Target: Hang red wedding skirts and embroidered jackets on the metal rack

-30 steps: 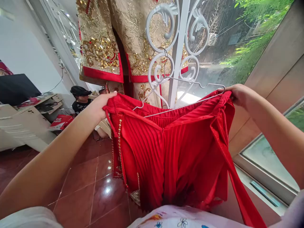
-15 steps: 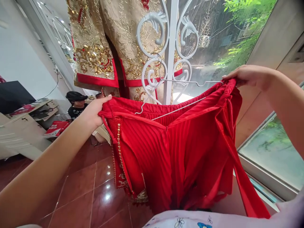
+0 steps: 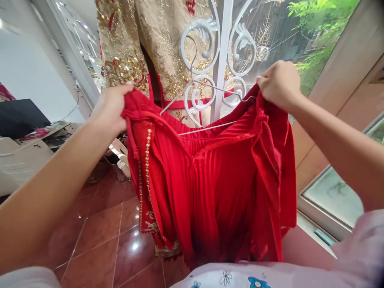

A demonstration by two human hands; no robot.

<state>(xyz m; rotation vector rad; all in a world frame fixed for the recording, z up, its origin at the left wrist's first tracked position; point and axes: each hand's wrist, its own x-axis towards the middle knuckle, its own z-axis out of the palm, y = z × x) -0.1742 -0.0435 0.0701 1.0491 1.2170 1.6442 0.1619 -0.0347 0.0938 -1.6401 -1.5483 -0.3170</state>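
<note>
A red pleated skirt (image 3: 216, 176) with gold bead trim down its left side hangs between my hands. My left hand (image 3: 109, 108) is closed on the left end of its waistband. My right hand (image 3: 277, 84) is a fist gripping the right end together with the end of a white wire hanger (image 3: 207, 86). The hanger's bars run through the waistband opening and its hook rises in front of a white scrolled metal stand (image 3: 220, 60).
A gold embroidered garment with red trim (image 3: 144, 52) hangs on the stand right behind the skirt. A large window (image 3: 300, 36) is at the right, with a low sill. At the left are a white desk (image 3: 24, 160) and a dark screen; the floor is glossy red tile.
Both hands have lifted the skirt and drawn closer together. My right hand has curled into a fist over the waistband and hanger end. The hanger hook now stands higher against the stand.
</note>
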